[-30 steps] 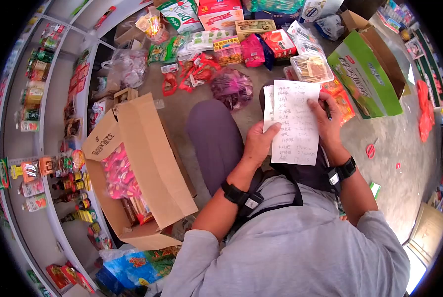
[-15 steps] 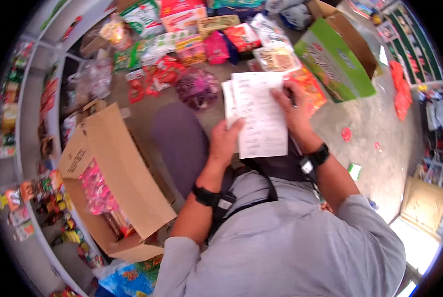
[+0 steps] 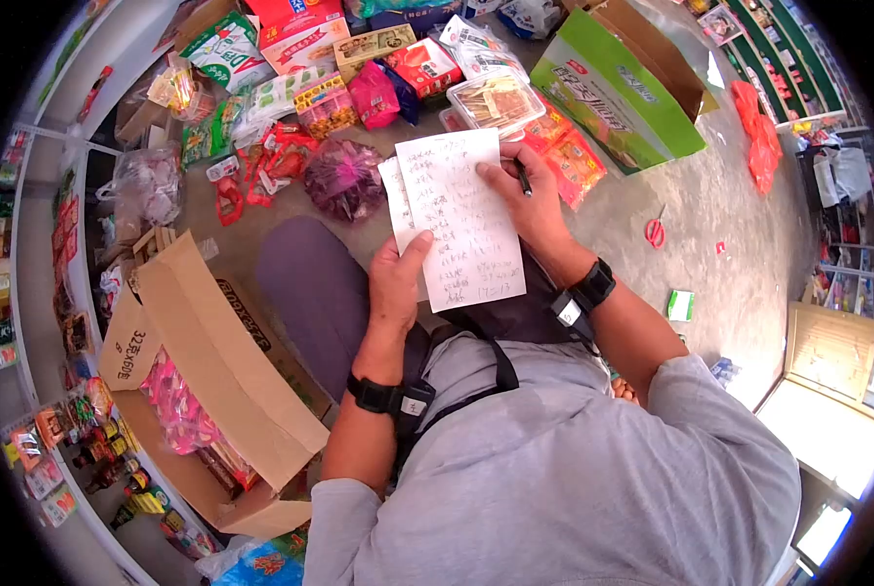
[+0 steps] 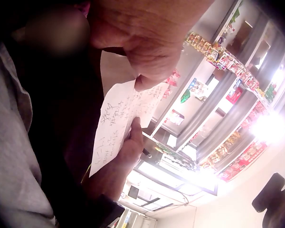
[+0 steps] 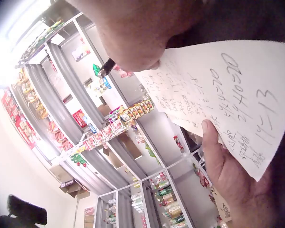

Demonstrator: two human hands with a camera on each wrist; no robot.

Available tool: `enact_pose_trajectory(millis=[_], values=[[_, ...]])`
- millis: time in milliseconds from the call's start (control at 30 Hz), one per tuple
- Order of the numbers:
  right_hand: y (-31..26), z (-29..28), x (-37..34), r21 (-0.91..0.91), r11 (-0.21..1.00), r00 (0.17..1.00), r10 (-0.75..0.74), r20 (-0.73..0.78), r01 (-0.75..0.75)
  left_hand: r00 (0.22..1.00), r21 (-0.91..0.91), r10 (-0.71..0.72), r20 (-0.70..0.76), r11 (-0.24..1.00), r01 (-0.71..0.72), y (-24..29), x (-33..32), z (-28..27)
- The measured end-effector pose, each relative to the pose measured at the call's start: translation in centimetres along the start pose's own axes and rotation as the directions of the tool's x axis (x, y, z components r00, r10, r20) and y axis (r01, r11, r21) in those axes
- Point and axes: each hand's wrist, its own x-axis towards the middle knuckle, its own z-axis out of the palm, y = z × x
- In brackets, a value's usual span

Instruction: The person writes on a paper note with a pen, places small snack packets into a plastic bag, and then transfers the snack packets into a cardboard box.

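Note:
Handwritten paper sheets (image 3: pixel 466 220), one partly behind the other, are held above the lap in the head view. The left hand (image 3: pixel 396 283) pinches their left edge, thumb on the front. At the upper right edge the right hand (image 3: pixel 535 200) grips the sheets with its thumb on top, and a dark pen (image 3: pixel 524 179) sticks out between its fingers. Rows of writing cover the front sheet (image 5: pixel 228 104) in the right wrist view. The left wrist view shows the left thumb on the paper (image 4: pixel 116 121), with the right hand (image 4: pixel 126 159) on its other side.
An open cardboard box (image 3: pixel 227 361) with pink packets stands at the left, beside stocked shelves. Packaged goods and a purple bag (image 3: pixel 344 180) lie on the floor ahead. A green box (image 3: pixel 618 93) stands front right; red scissors (image 3: pixel 655 232) lie on the right floor.
The head view has swung, so hands, paper and surroundings appear further left in it. Both hands still hold the sheets, and the pen remains in the right hand.

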Motion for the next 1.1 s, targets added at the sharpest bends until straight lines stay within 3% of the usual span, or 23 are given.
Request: enact_pose_trajectory(millis=[100, 300, 1100], values=[[0.6, -0.2, 0.2, -0.080, 0.996, 0.999, -0.040, -0.006, 0.040, 1.000, 0.015, -0.003, -0.006, 1.000, 0.003, 0.1, 0.0, 0.0], [0.1, 0.0, 0.0, 0.000, 1.000, 1.000, -0.023, 0.001, 0.023, 1.000, 0.008, -0.013, -0.004, 1.000, 0.013, -0.3, 0.3, -0.3], [-0.1, 0.0, 0.1, -0.064, 0.998, 1.000, -0.011, -0.007, 0.010, 0.999, -0.016, -0.001, 0.050, 1.000, 0.002, 0.1, -0.1, -0.2]])
